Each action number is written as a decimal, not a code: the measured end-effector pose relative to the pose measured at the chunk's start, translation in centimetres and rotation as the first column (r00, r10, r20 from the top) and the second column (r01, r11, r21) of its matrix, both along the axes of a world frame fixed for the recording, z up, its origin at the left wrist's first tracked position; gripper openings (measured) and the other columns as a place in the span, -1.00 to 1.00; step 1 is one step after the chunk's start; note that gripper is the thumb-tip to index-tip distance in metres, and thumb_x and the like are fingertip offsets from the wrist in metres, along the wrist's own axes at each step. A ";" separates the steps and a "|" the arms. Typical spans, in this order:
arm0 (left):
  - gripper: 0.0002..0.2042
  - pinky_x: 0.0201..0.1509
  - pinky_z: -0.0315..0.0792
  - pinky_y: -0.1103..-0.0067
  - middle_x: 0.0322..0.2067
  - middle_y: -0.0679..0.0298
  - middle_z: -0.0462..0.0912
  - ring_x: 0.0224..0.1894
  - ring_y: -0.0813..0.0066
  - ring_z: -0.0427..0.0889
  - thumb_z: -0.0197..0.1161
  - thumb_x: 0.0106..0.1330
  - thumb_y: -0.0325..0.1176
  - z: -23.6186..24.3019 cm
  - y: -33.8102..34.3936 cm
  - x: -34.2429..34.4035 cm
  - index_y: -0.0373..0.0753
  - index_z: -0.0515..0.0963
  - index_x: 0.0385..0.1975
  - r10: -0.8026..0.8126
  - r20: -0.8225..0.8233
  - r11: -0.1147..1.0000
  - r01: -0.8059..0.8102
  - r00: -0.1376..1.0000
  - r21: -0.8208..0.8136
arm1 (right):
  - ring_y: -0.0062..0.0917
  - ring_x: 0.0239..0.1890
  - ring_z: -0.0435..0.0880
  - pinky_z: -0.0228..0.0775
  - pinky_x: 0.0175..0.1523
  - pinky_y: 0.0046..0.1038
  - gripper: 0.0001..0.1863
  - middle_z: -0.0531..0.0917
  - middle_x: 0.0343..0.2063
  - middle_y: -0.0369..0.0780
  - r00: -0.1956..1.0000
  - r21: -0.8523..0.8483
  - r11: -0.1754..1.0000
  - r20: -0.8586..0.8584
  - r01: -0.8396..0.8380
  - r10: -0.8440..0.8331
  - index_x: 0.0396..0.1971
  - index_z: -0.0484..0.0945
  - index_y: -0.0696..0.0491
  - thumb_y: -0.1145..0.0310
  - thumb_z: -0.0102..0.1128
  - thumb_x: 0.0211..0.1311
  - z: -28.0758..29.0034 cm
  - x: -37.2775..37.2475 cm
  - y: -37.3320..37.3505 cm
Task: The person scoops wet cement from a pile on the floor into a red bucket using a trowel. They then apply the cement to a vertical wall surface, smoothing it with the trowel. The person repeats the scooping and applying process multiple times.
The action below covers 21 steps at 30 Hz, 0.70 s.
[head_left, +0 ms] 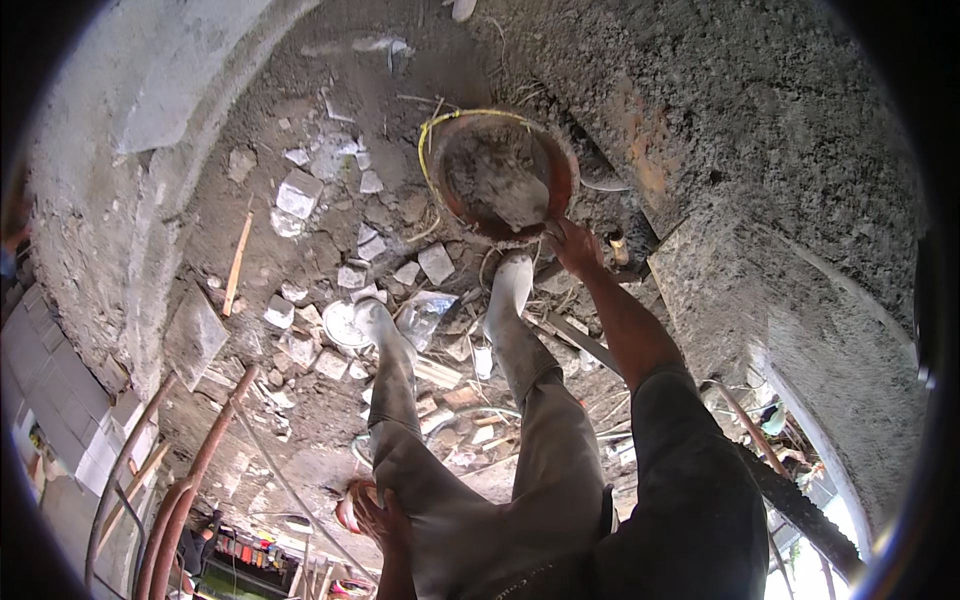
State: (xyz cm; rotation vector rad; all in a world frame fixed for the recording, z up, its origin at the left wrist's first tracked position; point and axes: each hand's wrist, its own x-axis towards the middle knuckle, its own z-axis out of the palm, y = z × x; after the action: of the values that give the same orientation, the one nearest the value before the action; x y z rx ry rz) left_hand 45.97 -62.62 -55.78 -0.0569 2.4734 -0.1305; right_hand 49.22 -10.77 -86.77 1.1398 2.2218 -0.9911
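A round reddish-brown bucket (563, 175) with a yellow strip along part of its rim stands on the ground ahead of my feet. Grey, mortar-like material (490, 170) lies inside it. My right hand (577, 248) is closed at the near right rim, gripping what looks like a trowel (525, 205) whose grey blade rests in the material. Its handle is mostly hidden by my fingers. Low beside my left thigh, my left hand (380, 518) is curled round a red and white object (349, 506); its kind is not clear.
Broken tile and stone pieces (298, 195) litter the dirt around my boots. A white round lid (345, 324) and a plastic bag (425, 315) lie between them. A rough cement wall (790, 170) rises at right. Reddish pipes (190, 490) stand at lower left.
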 end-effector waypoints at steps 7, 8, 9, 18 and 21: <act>-0.38 0.24 0.14 0.09 0.17 -0.07 0.32 0.23 -0.08 0.25 0.09 0.29 0.03 0.8 2.8 -0.2 -0.26 0.25 0.22 0.055 0.039 0.996 -0.052 0.998 -0.068 | -0.30 0.12 0.50 0.37 0.12 -0.21 -0.54 0.54 0.06 -0.18 0.990 0.034 0.997 0.126 -0.064 0.059 0.10 0.45 -0.13 0.00 0.01 0.26 5.7 -1.8 2.7; -0.39 0.24 0.15 0.09 0.17 -0.06 0.32 0.23 -0.07 0.25 0.11 0.28 0.00 1.0 2.5 -0.1 -0.25 0.24 0.23 0.041 0.037 0.996 -0.038 0.998 -0.082 | -0.26 0.04 0.55 0.43 0.07 -0.20 -0.56 0.57 -0.02 -0.12 0.975 -0.012 0.993 0.189 -0.114 0.114 0.11 0.43 -0.13 0.09 -0.02 0.25 7.3 -1.6 3.3; -0.39 0.24 0.15 0.09 0.17 -0.05 0.32 0.24 -0.06 0.24 0.13 0.26 -0.04 0.6 1.2 0.5 -0.24 0.23 0.24 0.029 0.038 0.996 -0.025 0.999 -0.083 | -0.21 -0.03 0.60 0.49 0.01 -0.20 -0.57 0.60 -0.10 -0.07 0.953 -0.066 0.984 0.246 -0.165 0.176 0.11 0.41 -0.14 0.18 -0.05 0.23 8.7 -1.5 3.9; -0.39 0.23 0.16 0.03 0.20 -0.04 0.29 0.24 -0.09 0.23 0.15 0.22 -0.12 0.5 0.9 1.8 -0.16 0.19 0.26 0.058 -0.019 0.998 -0.058 0.998 0.013 | -0.30 -0.19 0.64 0.47 -0.13 -0.23 -0.52 0.63 -0.29 -0.07 0.873 -0.587 0.647 -0.320 -0.487 0.368 0.06 0.44 0.04 0.20 0.21 0.14 42.9 -7.0 10.7; -0.40 0.25 0.16 0.05 0.17 -0.08 0.31 0.22 -0.13 0.25 0.17 0.19 -0.19 0.3 1.2 1.7 -0.15 0.20 0.24 0.072 -0.064 0.996 -0.069 0.995 0.053 | -0.33 -0.10 0.59 0.50 -0.08 -0.30 -0.41 0.59 -0.15 -0.08 0.842 -0.620 0.572 -0.361 -0.537 0.400 0.14 0.42 0.05 0.20 0.30 0.08 43.7 -5.1 13.4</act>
State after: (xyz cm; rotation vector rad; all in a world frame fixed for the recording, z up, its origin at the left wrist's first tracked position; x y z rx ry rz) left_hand 47.68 -61.37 -55.46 -0.1286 2.5361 -0.0361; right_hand 44.12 2.67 -43.08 0.0828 1.8011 -1.5321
